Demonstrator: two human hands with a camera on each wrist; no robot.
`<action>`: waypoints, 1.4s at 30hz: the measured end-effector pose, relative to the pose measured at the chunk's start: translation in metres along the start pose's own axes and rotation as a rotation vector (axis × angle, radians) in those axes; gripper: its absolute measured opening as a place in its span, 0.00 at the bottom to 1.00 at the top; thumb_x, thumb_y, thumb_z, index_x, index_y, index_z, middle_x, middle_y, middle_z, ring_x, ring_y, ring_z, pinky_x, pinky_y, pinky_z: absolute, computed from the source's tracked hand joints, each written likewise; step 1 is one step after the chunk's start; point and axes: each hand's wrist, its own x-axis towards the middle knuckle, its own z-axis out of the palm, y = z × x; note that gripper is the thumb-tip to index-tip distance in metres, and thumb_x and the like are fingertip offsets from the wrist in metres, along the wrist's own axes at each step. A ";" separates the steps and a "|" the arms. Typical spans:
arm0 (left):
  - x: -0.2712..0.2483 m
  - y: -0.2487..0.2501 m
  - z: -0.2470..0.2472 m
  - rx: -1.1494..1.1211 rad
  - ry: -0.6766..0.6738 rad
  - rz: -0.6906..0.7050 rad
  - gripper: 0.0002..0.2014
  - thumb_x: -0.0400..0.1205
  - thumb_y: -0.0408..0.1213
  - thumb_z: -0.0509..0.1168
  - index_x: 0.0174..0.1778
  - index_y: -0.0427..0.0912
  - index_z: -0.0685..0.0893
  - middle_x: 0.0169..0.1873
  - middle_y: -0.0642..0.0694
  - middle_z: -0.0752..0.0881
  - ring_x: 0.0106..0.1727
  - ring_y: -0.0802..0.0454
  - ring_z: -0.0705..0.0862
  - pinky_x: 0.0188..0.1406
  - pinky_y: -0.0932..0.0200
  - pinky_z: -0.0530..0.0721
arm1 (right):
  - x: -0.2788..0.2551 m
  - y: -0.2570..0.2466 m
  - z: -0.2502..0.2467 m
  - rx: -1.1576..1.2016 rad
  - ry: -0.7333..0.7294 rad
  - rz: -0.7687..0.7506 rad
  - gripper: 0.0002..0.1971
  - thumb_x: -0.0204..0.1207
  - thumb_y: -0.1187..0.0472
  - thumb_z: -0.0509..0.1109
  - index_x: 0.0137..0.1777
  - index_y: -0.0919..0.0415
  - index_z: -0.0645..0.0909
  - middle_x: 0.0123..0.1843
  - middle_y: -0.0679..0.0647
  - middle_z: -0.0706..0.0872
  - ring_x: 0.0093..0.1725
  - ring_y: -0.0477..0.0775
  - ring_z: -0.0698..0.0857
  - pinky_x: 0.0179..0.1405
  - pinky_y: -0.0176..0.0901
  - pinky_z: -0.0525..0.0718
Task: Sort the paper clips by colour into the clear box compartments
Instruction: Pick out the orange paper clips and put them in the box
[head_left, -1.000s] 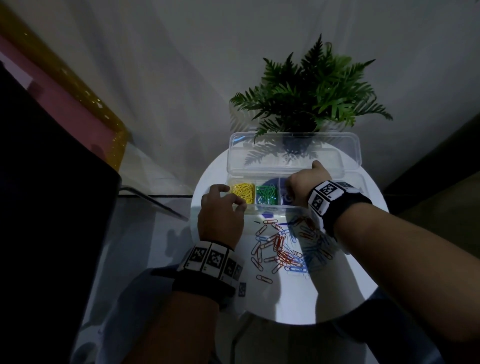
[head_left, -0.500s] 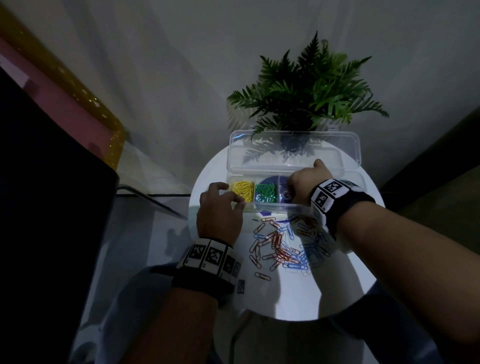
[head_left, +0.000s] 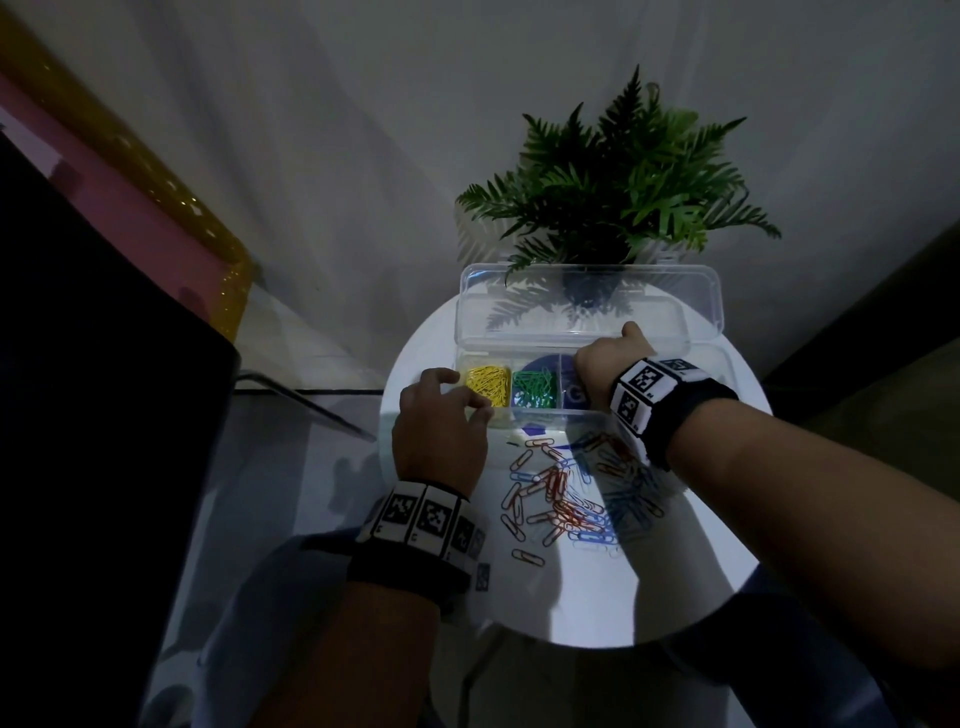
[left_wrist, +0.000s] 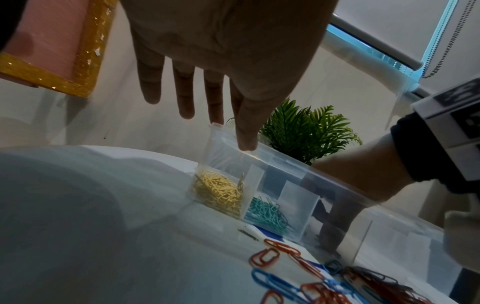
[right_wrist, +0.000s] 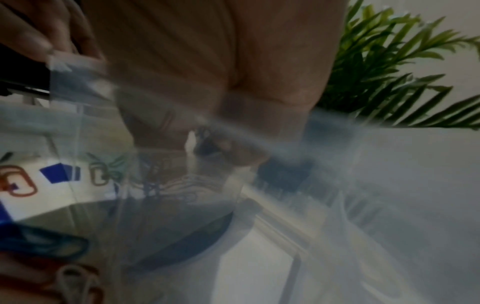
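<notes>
The clear box (head_left: 550, 413) stands open on the round white table (head_left: 597, 597), with its lid (head_left: 519, 312) raised behind. Yellow clips (head_left: 487, 383) fill the leftmost compartment and green clips (head_left: 535, 389) the one beside it. My left hand (head_left: 457, 395) rests at the box's left end with fingers straight, the thumb tip (left_wrist: 246, 144) touching the rim. My right hand (head_left: 605, 364) reaches down into the third compartment. In the blurred right wrist view its fingertips (right_wrist: 228, 144) pinch a small dark clip (right_wrist: 205, 142). A pile of loose red and blue clips (head_left: 566, 499) lies in front of the box.
A potted fern (head_left: 613, 197) stands right behind the box lid. A dark screen or panel (head_left: 93, 415) fills the left side, with a pink and gold frame (head_left: 156, 208) against the wall. The table's near half (head_left: 597, 597) is bare white.
Both hands have stayed where they were: the left at the box's end, the right down in the third compartment. Only the view has shifted a little.
</notes>
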 end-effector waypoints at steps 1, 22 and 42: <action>0.000 0.000 0.000 0.009 0.002 0.001 0.05 0.77 0.44 0.69 0.44 0.51 0.89 0.62 0.53 0.78 0.65 0.49 0.72 0.53 0.54 0.76 | -0.001 0.000 -0.001 -0.006 0.003 -0.012 0.02 0.77 0.62 0.62 0.47 0.54 0.73 0.48 0.53 0.85 0.55 0.56 0.82 0.74 0.55 0.60; -0.001 0.001 0.003 0.050 0.006 0.030 0.06 0.79 0.44 0.67 0.46 0.51 0.89 0.62 0.52 0.77 0.66 0.50 0.71 0.55 0.54 0.75 | -0.020 0.006 -0.019 0.103 0.048 -0.090 0.03 0.76 0.55 0.66 0.42 0.53 0.76 0.49 0.53 0.86 0.55 0.57 0.82 0.63 0.47 0.69; -0.034 -0.011 -0.005 -0.257 0.116 0.052 0.09 0.77 0.34 0.66 0.52 0.46 0.81 0.53 0.47 0.79 0.55 0.48 0.79 0.52 0.56 0.78 | -0.051 -0.014 -0.016 0.799 0.425 0.020 0.11 0.74 0.54 0.72 0.54 0.56 0.84 0.47 0.52 0.85 0.48 0.53 0.82 0.49 0.43 0.79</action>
